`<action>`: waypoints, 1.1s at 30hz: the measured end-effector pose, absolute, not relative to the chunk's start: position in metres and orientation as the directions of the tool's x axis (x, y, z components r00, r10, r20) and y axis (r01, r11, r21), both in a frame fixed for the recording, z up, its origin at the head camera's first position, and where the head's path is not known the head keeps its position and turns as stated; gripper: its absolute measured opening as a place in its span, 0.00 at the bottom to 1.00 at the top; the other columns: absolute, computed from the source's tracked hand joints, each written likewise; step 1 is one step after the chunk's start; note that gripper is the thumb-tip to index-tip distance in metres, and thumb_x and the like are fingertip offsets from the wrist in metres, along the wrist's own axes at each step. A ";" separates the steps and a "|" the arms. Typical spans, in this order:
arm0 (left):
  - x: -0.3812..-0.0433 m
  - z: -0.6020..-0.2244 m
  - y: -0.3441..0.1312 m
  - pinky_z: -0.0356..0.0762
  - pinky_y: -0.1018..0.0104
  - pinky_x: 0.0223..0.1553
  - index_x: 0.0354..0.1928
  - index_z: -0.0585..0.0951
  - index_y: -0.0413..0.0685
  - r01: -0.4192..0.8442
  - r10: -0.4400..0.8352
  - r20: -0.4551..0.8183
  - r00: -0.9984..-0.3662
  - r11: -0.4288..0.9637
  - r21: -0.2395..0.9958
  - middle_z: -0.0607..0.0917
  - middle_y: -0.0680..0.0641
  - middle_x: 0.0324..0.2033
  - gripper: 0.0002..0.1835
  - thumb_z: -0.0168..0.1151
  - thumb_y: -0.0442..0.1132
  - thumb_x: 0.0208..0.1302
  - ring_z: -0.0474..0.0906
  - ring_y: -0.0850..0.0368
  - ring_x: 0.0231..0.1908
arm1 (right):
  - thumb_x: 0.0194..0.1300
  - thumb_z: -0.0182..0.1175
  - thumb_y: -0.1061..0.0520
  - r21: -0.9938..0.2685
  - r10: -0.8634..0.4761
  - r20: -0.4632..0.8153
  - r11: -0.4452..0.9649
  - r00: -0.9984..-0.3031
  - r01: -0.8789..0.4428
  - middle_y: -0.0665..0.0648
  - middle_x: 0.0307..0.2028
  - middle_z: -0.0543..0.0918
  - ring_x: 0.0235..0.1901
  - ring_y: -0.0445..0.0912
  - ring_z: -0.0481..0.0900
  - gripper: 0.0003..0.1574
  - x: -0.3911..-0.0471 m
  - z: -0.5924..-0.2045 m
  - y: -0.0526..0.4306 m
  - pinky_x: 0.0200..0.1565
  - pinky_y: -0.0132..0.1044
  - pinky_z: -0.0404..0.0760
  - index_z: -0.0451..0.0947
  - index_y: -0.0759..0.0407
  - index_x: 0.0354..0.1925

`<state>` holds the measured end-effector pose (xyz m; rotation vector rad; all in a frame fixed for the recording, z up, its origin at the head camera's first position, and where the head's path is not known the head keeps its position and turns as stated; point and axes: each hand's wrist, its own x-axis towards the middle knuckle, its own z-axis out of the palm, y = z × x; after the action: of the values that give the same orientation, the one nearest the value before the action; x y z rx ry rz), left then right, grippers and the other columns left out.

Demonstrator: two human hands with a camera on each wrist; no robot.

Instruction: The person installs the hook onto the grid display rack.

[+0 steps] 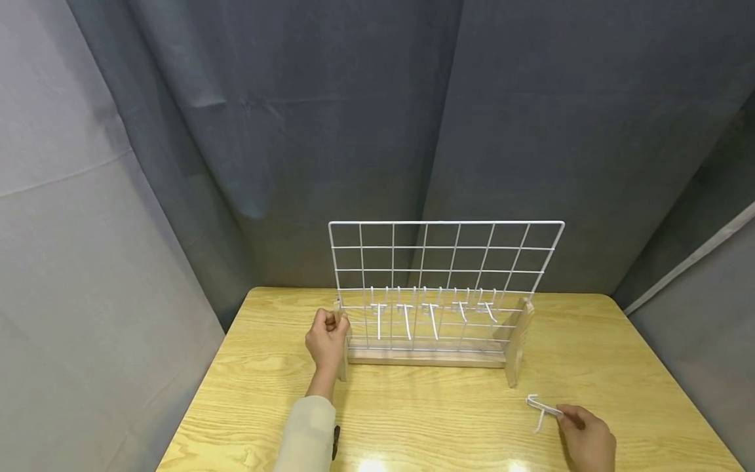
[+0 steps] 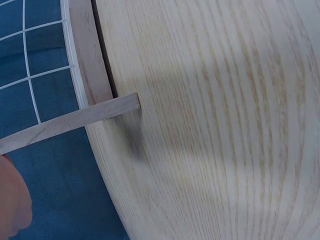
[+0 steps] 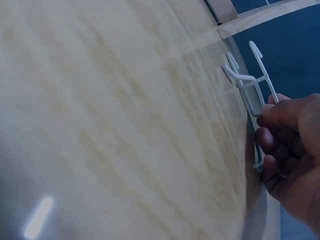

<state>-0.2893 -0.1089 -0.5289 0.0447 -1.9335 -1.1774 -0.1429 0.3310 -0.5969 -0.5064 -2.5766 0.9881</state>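
Note:
A white wire grid panel (image 1: 446, 223) stands upright in a wooden base (image 1: 425, 360) on the table. Several white wire hooks (image 1: 433, 321) hang side by side along its lower part. My left hand (image 1: 327, 337) is at the left side, its thumb and fingers pinching the upper end of the wooden side post (image 2: 70, 122). To the right, in front of the stand, my right hand (image 1: 586, 436) pinches another white wire hook (image 1: 545, 408) at one end. In the right wrist view this hook (image 3: 266, 80) points away from the fingertips, its prong sticking out sideways.
The wood-grain table (image 1: 259, 393) reaches back to a dark grey curtain (image 1: 354, 131). Lighter grey cloth (image 1: 77, 295) hangs on the left. The right wooden side post (image 1: 516, 347) stands between the grid and my right hand.

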 end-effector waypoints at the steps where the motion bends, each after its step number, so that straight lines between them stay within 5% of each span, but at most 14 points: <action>1: -0.289 -0.529 -0.109 0.78 0.66 0.19 0.23 0.75 0.45 0.370 -0.429 0.637 -0.640 0.555 0.745 0.82 0.50 0.18 0.07 0.65 0.33 0.46 0.79 0.57 0.19 | 0.57 0.61 0.64 -0.688 0.437 0.191 0.698 -0.879 0.198 0.61 0.31 0.84 0.28 0.48 0.79 0.09 -0.144 -0.597 0.331 0.32 0.42 0.74 0.82 0.65 0.38; 10: -0.290 -0.526 -0.108 0.78 0.62 0.20 0.22 0.75 0.45 0.356 -0.446 0.627 -0.638 0.552 0.754 0.82 0.51 0.18 0.08 0.66 0.34 0.44 0.79 0.57 0.19 | 0.59 0.59 0.64 -0.715 0.441 0.193 0.675 -0.876 0.182 0.65 0.35 0.83 0.34 0.57 0.80 0.11 -0.154 -0.596 0.328 0.38 0.54 0.73 0.81 0.66 0.41; 17: -0.289 -0.528 -0.107 0.78 0.63 0.21 0.23 0.75 0.45 0.342 -0.449 0.607 -0.656 0.540 0.769 0.83 0.50 0.19 0.07 0.66 0.34 0.45 0.79 0.57 0.19 | 0.60 0.59 0.61 -0.743 0.490 0.117 0.620 -0.864 0.251 0.70 0.44 0.80 0.36 0.56 0.81 0.21 -0.148 -0.594 0.326 0.39 0.50 0.76 0.73 0.70 0.51; 22: -0.288 -0.530 -0.107 0.79 0.64 0.21 0.23 0.75 0.45 0.340 -0.449 0.605 -0.658 0.539 0.771 0.83 0.50 0.19 0.07 0.66 0.33 0.45 0.80 0.56 0.20 | 0.63 0.58 0.50 -0.800 0.607 -0.066 0.442 -0.792 0.405 0.71 0.48 0.77 0.42 0.60 0.78 0.30 -0.132 -0.589 0.319 0.30 0.33 0.77 0.69 0.70 0.55; 29: -0.287 -0.531 -0.107 0.79 0.64 0.21 0.23 0.75 0.44 0.342 -0.447 0.599 -0.664 0.532 0.775 0.82 0.50 0.19 0.08 0.66 0.34 0.46 0.79 0.56 0.20 | 0.58 0.61 0.40 -0.817 0.645 -0.107 0.377 -0.757 0.437 0.66 0.47 0.79 0.26 0.31 0.72 0.36 -0.120 -0.588 0.309 0.24 0.24 0.70 0.73 0.65 0.55; 33: -0.289 -0.529 -0.109 0.78 0.65 0.21 0.23 0.75 0.44 0.352 -0.444 0.605 -0.661 0.529 0.772 0.82 0.50 0.19 0.07 0.65 0.34 0.46 0.79 0.56 0.20 | 0.57 0.61 0.39 -0.830 0.608 -0.107 0.380 -0.787 0.407 0.67 0.49 0.78 0.27 0.30 0.73 0.39 -0.119 -0.591 0.300 0.26 0.23 0.71 0.72 0.65 0.56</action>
<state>-0.2887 -0.1087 -0.5291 0.0749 -1.9437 -1.2191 -0.1187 0.3000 -0.5906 -0.9065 -2.4228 1.3637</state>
